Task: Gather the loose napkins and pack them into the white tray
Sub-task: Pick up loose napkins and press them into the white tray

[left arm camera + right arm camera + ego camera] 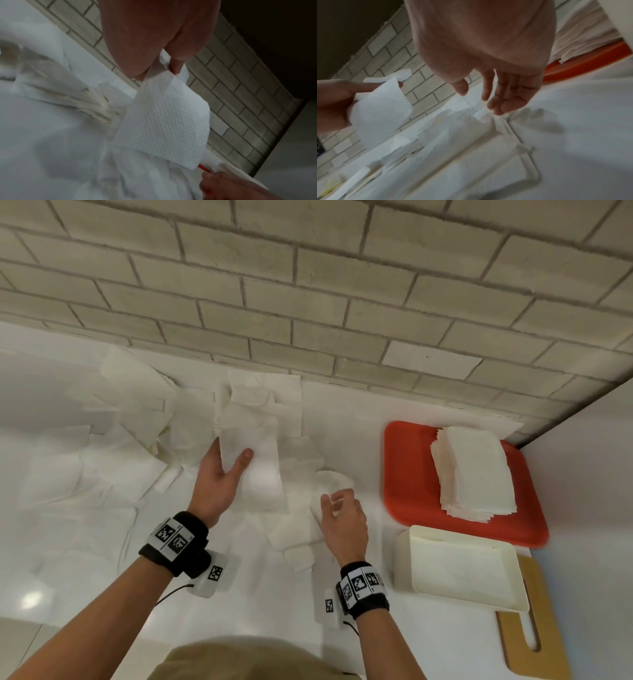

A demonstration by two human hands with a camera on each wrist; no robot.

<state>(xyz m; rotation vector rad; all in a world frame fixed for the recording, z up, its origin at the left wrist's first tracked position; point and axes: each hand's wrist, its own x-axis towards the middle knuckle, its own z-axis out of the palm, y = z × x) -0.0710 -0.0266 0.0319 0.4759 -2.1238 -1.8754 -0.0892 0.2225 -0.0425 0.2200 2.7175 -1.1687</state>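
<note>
Napkins [113, 474] litter counter; left hand [219, 474] pinches 1 napkin [253, 460], right hand [344, 522] fingers relaxed, empty, near red tray [407, 474].

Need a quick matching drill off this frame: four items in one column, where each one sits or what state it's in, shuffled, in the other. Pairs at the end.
Things:
1. neat stack of white folded napkins
2. white rectangular plastic tray
3. tan wooden cutting board
4. white embossed paper napkin

Place or state:
A. pinched in the left hand
B. lying partly under the white tray, at the table's near right
C. resting on the red plastic tray
D. near the right hand, just in front of the red tray

Pairs: 1-C, 2-D, 3-B, 4-A
</note>
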